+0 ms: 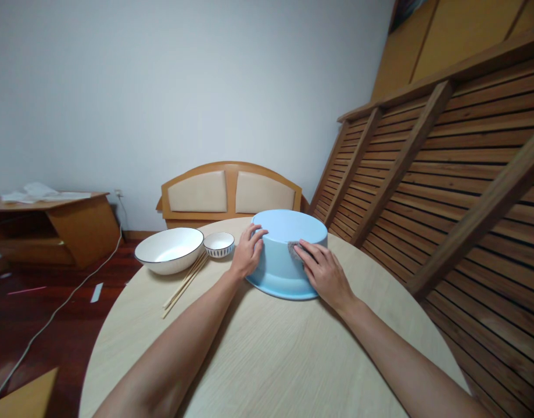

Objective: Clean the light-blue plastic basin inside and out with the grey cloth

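A light blue basin (288,225) is upside down on a round wooden table (284,360), its base facing up and its wide rim on the tabletop. Against its left side is my left hand (248,251), with fingers curved over the upper edge, holding it. My right hand (325,271) presses a small grey scouring pad (294,249) to the front right of the basin's wall. Most of the pad is hidden under those fingers, so its exact material is hard to make out.
Left of the basin are a small patterned bowl (219,244), a large white bowl (169,249) and several wooden chopsticks (186,284). Behind the table stands a headboard (232,194). A slatted wooden frame (458,191) leans at the right. A cable (75,290) crosses the floor.
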{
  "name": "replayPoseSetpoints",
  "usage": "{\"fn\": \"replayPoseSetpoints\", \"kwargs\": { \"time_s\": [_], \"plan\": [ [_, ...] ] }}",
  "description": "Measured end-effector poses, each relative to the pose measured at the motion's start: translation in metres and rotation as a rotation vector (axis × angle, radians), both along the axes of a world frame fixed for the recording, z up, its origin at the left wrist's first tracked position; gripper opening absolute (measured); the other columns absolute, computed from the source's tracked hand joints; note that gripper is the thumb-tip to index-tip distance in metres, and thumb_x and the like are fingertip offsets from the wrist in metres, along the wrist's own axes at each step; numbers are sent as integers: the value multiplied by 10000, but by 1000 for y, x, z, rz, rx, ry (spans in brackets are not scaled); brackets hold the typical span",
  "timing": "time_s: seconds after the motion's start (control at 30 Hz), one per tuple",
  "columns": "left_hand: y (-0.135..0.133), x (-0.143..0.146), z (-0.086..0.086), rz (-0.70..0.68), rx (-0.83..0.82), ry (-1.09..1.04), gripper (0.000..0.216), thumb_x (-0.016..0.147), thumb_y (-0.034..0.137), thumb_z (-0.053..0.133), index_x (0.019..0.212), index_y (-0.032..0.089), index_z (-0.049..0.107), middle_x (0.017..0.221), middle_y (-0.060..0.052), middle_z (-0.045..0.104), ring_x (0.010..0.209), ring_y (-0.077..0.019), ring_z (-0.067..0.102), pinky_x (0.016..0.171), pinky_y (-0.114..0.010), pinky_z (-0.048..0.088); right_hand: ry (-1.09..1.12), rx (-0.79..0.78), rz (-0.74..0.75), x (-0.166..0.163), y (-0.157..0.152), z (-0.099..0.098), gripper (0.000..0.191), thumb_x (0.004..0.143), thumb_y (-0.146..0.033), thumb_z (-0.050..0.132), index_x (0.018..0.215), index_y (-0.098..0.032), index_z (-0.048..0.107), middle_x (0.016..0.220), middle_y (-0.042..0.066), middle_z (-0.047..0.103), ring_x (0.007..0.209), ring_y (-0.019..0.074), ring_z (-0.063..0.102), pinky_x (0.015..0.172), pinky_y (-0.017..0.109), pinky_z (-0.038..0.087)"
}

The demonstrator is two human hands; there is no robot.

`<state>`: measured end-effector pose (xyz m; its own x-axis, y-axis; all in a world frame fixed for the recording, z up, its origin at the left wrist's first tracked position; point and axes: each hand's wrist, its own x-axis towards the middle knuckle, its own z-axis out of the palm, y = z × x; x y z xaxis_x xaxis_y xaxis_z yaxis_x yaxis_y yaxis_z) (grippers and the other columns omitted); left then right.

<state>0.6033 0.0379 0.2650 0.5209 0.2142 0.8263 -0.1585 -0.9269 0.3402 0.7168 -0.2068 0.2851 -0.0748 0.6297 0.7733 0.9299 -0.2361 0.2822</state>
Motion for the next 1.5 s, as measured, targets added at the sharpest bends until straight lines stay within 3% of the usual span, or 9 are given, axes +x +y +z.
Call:
{"fn": "replayPoseSetpoints", "kwargs": {
  "time_s": [0.27, 0.37, 0.53, 0.67, 0.8, 0.97, 1.23, 1.37, 1.5],
  "plan": [
    [-3, -1, 3, 10, -4, 14, 390, 1063, 348, 341, 1311, 218, 612, 1442, -113, 521, 1442, -275, 408, 1227, -516, 342, -53, -420, 305, -1, -3, -2, 407, 881, -73, 611, 1258, -206, 687, 1299, 70, 709, 1087, 229, 591, 889, 374, 486],
    [-4, -1, 5, 9, -3, 18, 386, 1062, 346, 343, 1312, 219, 609, 1444, -111, 520, 1445, -276, 404, 1226, -515, 343, -23, -503, 338, -8, 1, -6, 366, 871, -93, 635, 1207, -221, 704, 1247, 59, 731, 1048, 216, 607, 850, 357, 486],
    [-3, -2, 4, 14, -6, 23, 373, 1057, 334, 357, 1314, 228, 606, 1448, -108, 518, 1450, -277, 403, 1226, -525, 345, -16, -334, 211, -5, 1, -5, 440, 911, -78, 575, 1314, -229, 671, 1353, 86, 679, 1136, 259, 583, 922, 416, 503],
    [-2, -2, 2, 13, -3, 26, 368, 1053, 330, 371, 1313, 227, 610, 1449, -110, 518, 1449, -280, 404, 1227, -524, 344, 39, -54, 63, 7, -3, -3, 547, 963, -83, 517, 1483, -252, 542, 1437, 102, 611, 1215, 293, 544, 1009, 470, 483],
    [-1, -2, 2, 17, 1, 27, 366, 1050, 325, 378, 1314, 225, 611, 1449, -110, 519, 1448, -282, 406, 1226, -523, 343, 88, 57, 15, 15, -2, -2, 639, 966, -75, 484, 1576, -251, 414, 1456, 114, 582, 1265, 311, 513, 1033, 490, 478],
    [-2, -2, 2, 9, 1, 19, 364, 1051, 327, 380, 1310, 216, 610, 1443, -115, 521, 1449, -283, 405, 1223, -517, 346, 82, -18, 116, 18, -8, 2, 568, 957, -85, 500, 1508, -221, 509, 1412, 117, 612, 1223, 298, 533, 1028, 486, 488],
    [-5, -1, 4, 17, -8, 26, 374, 1055, 342, 367, 1313, 219, 607, 1450, -108, 519, 1455, -277, 398, 1232, -512, 337, 41, -510, 330, -5, -4, -4, 396, 827, -102, 618, 1201, -200, 702, 1194, 94, 693, 1039, 248, 598, 886, 395, 515],
    [-5, 0, 4, 17, -4, 25, 375, 1056, 342, 364, 1314, 220, 606, 1448, -110, 520, 1454, -277, 399, 1230, -513, 339, 33, -532, 339, -12, 2, -6, 352, 839, -123, 627, 1174, -196, 705, 1137, 87, 694, 986, 234, 598, 850, 373, 511],
    [-4, 0, 2, 21, 2, 27, 374, 1056, 347, 365, 1317, 224, 604, 1448, -112, 518, 1452, -281, 401, 1225, -521, 344, 33, -361, 257, 0, -3, -3, 398, 872, -102, 609, 1248, -203, 690, 1129, 103, 686, 1009, 244, 598, 879, 392, 516]
  ]
}}
